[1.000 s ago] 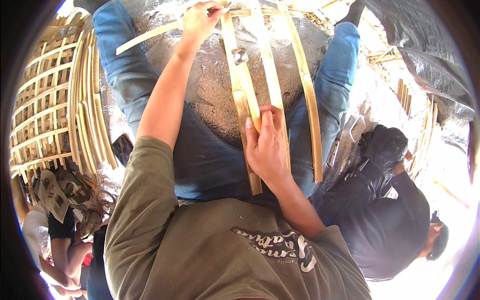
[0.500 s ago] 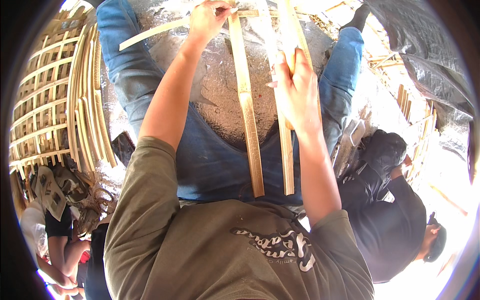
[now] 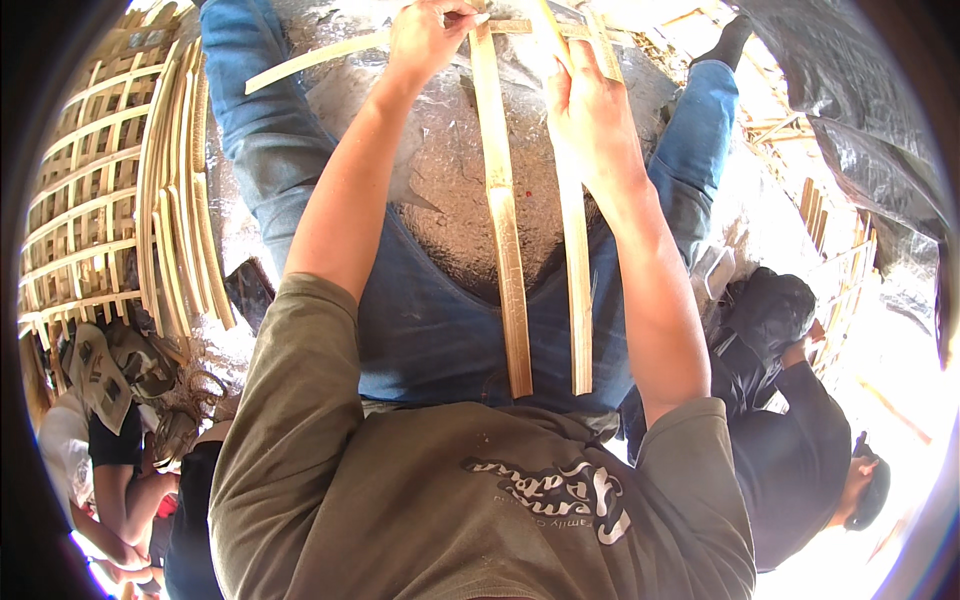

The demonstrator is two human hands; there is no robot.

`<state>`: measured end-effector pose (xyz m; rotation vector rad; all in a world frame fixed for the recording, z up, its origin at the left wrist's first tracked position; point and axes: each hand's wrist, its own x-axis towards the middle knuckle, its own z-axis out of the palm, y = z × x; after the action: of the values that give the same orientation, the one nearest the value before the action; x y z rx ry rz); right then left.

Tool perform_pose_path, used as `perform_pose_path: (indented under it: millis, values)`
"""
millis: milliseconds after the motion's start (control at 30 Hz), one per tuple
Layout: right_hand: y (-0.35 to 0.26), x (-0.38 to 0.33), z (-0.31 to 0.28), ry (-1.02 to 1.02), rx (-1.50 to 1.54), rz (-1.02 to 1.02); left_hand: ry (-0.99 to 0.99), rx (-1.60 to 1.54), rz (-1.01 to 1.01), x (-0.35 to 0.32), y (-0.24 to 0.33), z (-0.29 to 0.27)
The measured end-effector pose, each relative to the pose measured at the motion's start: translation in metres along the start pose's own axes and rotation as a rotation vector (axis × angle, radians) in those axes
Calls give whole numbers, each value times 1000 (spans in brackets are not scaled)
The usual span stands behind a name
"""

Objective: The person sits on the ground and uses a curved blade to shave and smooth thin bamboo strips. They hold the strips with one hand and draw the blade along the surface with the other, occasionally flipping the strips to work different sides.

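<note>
My left hand (image 3: 428, 42) is closed in a pinch at the top, where a thin bamboo cross strip (image 3: 318, 62) meets a long bamboo strip (image 3: 505, 230). Whatever its fingertips hold is too small to make out. My right hand (image 3: 592, 115) is wrapped round a light wooden handle (image 3: 551, 32), whose far end runs out of view at the top. Beneath that hand passes a second long bamboo strip (image 3: 579, 300), roughly alongside the first. Both long strips reach back over my lap. A third strip (image 3: 604, 52) shows beyond my right fingers.
Woven bamboo lattice (image 3: 95, 190) and a bundle of loose strips (image 3: 180, 200) lie at the left. A dark plastic sheet (image 3: 850, 90) hangs at the upper right. People sit close by, one in dark clothes (image 3: 790, 450) at the right, others at the lower left.
My right hand has moved up and slightly left, and the wooden handle now points upward from it. My left hand keeps its pinch at the crossing, with the view slightly shifted.
</note>
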<state>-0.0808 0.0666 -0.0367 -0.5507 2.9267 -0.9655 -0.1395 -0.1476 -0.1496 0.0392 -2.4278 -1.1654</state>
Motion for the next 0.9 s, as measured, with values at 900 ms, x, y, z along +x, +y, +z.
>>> perform_pose_path:
  millis: [900]
  values:
    - [1, -7, 9, -133, -163, 6, 17, -20, -3, 2, 0, 3]
